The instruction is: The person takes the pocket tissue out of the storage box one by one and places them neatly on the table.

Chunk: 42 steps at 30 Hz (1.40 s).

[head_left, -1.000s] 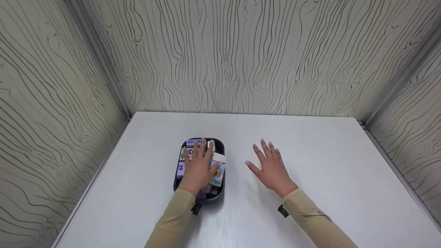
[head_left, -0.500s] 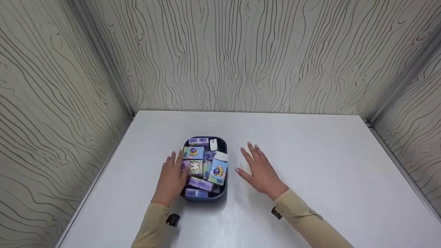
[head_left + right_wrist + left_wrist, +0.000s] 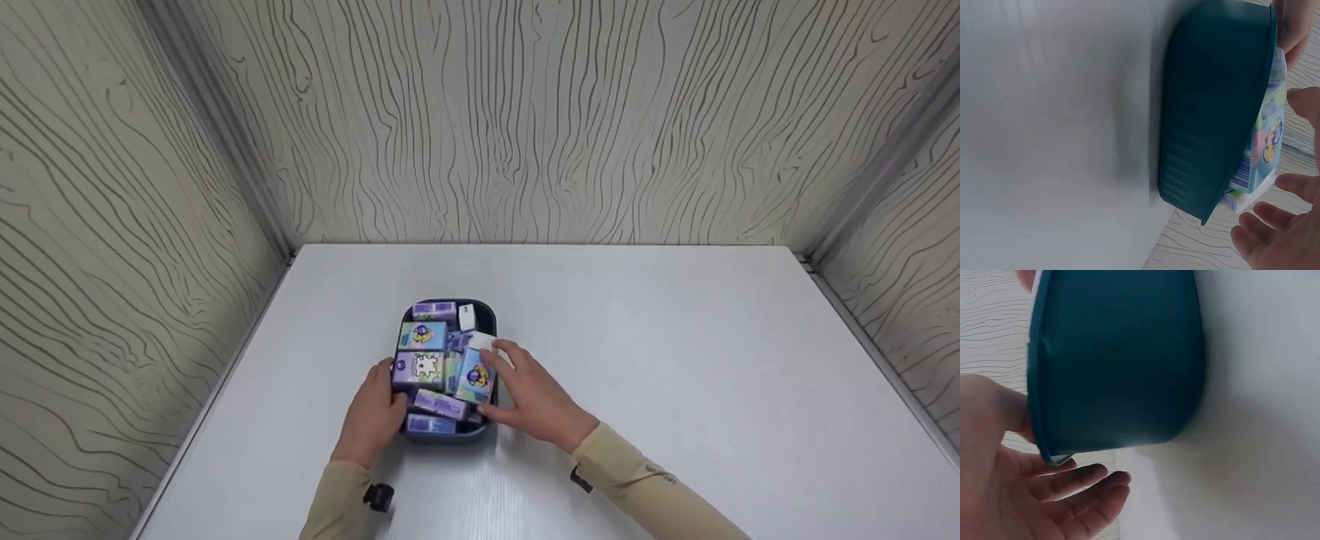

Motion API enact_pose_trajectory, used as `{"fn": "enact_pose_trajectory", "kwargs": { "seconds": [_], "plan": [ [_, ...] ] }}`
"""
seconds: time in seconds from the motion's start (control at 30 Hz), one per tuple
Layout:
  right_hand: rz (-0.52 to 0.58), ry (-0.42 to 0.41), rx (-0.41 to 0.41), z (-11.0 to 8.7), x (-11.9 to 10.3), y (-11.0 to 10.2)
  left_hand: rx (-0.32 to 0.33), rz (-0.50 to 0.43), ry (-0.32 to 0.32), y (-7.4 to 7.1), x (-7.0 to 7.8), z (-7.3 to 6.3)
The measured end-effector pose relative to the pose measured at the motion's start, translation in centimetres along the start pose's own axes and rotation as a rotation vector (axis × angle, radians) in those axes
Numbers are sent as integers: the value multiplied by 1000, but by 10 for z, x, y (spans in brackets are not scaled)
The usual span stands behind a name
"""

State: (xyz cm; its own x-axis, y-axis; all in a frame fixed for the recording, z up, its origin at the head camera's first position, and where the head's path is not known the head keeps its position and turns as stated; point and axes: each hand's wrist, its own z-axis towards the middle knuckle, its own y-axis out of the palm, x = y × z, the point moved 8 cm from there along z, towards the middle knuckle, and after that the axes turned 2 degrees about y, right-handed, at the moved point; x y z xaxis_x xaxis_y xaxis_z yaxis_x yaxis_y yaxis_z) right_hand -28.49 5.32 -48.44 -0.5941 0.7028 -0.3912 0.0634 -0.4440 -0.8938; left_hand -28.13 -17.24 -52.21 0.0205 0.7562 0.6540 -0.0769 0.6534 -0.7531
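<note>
A dark teal plastic basin [image 3: 454, 437] stands on the white table, filled with several erasers in printed paper sleeves. My left hand [image 3: 369, 416] holds its left side, thumb over the rim and fingers outside; in the left wrist view the fingers [image 3: 1092, 492] curve beside the basin wall [image 3: 1117, 360]. At the basin's right side, my right hand [image 3: 541, 397] reaches over a blue-sleeved eraser [image 3: 475, 379] with a white end. In the right wrist view, the thumb and fingers are spread around that eraser [image 3: 1266, 140], with gaps showing.
The white tabletop [image 3: 675, 337] extends around the basin. Panels with a wood-grain pattern, the back wall [image 3: 510, 127] and two side walls, enclose it. A dark strap piece [image 3: 379, 496] shows at the left wrist.
My left hand has moved from above the erasers to the basin's left side and taken hold there. My right hand has moved left to the eraser at the basin's right edge.
</note>
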Motion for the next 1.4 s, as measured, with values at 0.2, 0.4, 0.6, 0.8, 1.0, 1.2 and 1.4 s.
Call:
{"fn": "enact_pose_trajectory", "kwargs": {
  "seconds": [0.2, 0.4, 0.6, 0.8, 1.0, 1.2, 1.4],
  "plan": [
    [25, -37, 2, 3, -13, 9, 8, -3, -19, 5, -3, 2],
    [71, 9, 1, 5, -12, 12, 11, -31, -57, 12, -7, 6],
    [104, 50, -14, 6, -11, 10, 22, -34, -64, 13, -4, 5],
    [104, 53, -4, 8, -10, 5, 22, -15, -48, 13, 0, 4],
    [92, -18, 34, 4, -14, -6, 2, 12, -51, 15, -1, 3],
    [60, -106, 131, -3, -11, -28, -5, 28, -62, 16, -1, 4],
    [9, -92, 163, -12, 11, -45, -2, 18, -75, 17, -1, 5]
  ]
}}
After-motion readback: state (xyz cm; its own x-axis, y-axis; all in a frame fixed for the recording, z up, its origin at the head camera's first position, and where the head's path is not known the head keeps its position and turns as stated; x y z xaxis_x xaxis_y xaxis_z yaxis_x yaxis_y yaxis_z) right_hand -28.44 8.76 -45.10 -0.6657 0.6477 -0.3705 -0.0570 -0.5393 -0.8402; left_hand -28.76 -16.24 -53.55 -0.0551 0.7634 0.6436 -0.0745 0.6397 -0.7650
